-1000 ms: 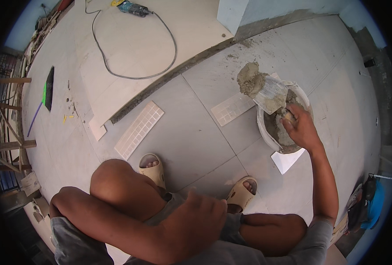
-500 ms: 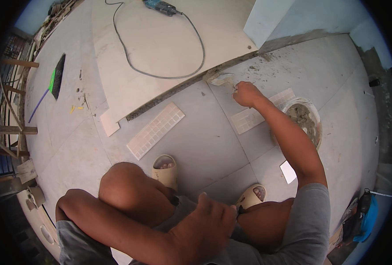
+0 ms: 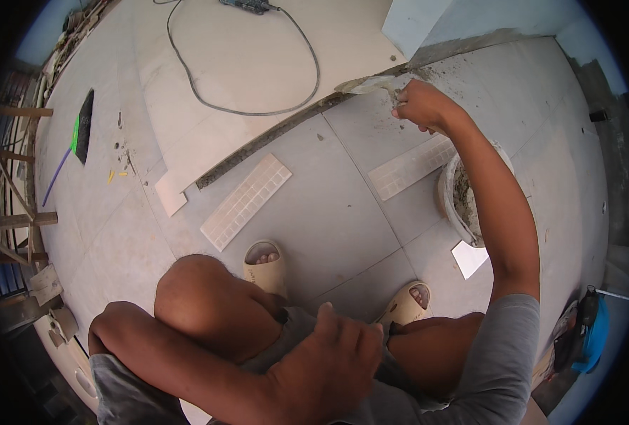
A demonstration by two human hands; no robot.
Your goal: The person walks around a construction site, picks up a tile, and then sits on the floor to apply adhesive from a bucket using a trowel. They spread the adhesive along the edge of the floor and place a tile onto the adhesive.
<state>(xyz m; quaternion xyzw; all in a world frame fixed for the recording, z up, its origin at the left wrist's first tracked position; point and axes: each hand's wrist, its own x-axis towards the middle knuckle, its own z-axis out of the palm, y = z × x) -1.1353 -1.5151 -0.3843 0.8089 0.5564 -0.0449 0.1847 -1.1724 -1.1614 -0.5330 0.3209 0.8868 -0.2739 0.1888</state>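
Note:
My right hand (image 3: pixel 425 106) grips a trowel (image 3: pixel 367 85), its mortar-smeared blade at the exposed, gritty edge of the raised beige slab (image 3: pixel 243 57). Below that arm, a white bucket (image 3: pixel 447 198) holds grey mortar (image 3: pixel 463 195), partly hidden by my forearm. My left hand (image 3: pixel 332 361) hangs over my lap, fingers loosely bent and apart, empty. Two narrow tile strips with square patterns (image 3: pixel 245 202) (image 3: pixel 396 177) lie on the grey tiled floor, one left of centre, the other beside the bucket. A small white piece (image 3: pixel 468 258) lies below the bucket.
A power tool (image 3: pixel 243 6) with a looped cable rests on the slab. A green broom (image 3: pixel 80 131) lies at the left, near wooden supports (image 3: pixel 24 219). A pale blue wall (image 3: pixel 463 21) rises at the back right. A blue bag (image 3: pixel 591 340) is at the lower right.
My right hand has moved from the bucket up to the slab's edge with the trowel, rising further in the last half second. The mortar lump on the blade is much reduced.

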